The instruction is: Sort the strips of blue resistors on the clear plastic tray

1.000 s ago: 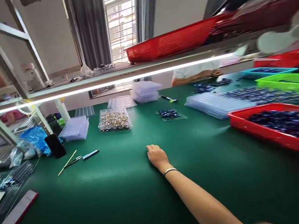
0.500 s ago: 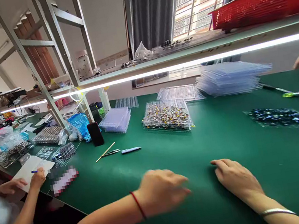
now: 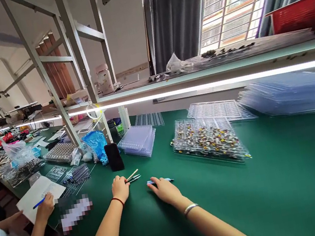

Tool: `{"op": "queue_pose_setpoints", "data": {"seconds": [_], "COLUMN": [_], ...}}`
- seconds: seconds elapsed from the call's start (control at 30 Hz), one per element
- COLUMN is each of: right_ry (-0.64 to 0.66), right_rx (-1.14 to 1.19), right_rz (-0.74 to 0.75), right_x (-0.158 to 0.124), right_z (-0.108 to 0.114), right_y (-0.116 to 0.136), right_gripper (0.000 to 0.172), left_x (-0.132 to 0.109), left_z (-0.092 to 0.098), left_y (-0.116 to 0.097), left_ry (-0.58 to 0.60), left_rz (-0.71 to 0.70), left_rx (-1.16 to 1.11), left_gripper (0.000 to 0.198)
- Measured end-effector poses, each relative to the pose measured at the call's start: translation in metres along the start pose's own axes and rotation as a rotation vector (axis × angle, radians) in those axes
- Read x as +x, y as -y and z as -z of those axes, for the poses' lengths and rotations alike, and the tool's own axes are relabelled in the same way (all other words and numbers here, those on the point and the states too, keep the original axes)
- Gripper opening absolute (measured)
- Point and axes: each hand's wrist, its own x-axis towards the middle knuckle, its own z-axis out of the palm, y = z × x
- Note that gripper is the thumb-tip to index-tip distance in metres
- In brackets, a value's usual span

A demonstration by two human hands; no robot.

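My left hand (image 3: pixel 120 189) rests on the green table with its fingers closed over the near ends of the tweezers (image 3: pixel 134 178) and a thin wooden stick (image 3: pixel 132 174). Their tips stick out to the right of the fingers. A short way to the right, my right hand (image 3: pixel 167 191) has its thumb and fingers on a light blue pen (image 3: pixel 171 179), which lies flat; the fingers hide its middle. Behind my left hand a black phone (image 3: pixel 114 157) leans upright.
Beyond my right hand sits a clear tray of small white and yellow parts (image 3: pixel 207 139). Stacked clear plastic trays (image 3: pixel 290 94) and a smaller stack (image 3: pixel 138 139) stand farther back. At left, a co-worker's hand (image 3: pixel 45 207) writes on paper (image 3: pixel 27 200). A lit shelf (image 3: pixel 213 71) spans the back.
Both hands have moved left and forward, from bare table to the tools. My left hand has closed on the tweezers and stick, my right on the pen. The view has turned right-to-left.
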Motion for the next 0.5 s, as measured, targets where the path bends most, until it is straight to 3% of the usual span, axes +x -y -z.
{"op": "queue_pose_setpoints", "data": {"seconds": [0.2, 0.5], "right_ry": [-0.001, -0.102], "right_rx": [0.079, 0.221], "right_rz": [0.069, 0.047], "right_x": [0.013, 0.025], "right_z": [-0.024, -0.058], "right_y": [0.011, 0.036], "right_gripper": [0.017, 0.026], "left_x": [0.012, 0.026], "left_z": [-0.013, -0.021], "left_y": [0.01, 0.006], "left_ry": [-0.07, -0.064], "left_rz": [0.019, 0.087], "left_rx": [-0.118, -0.292], "left_gripper": [0.018, 0.024]}}
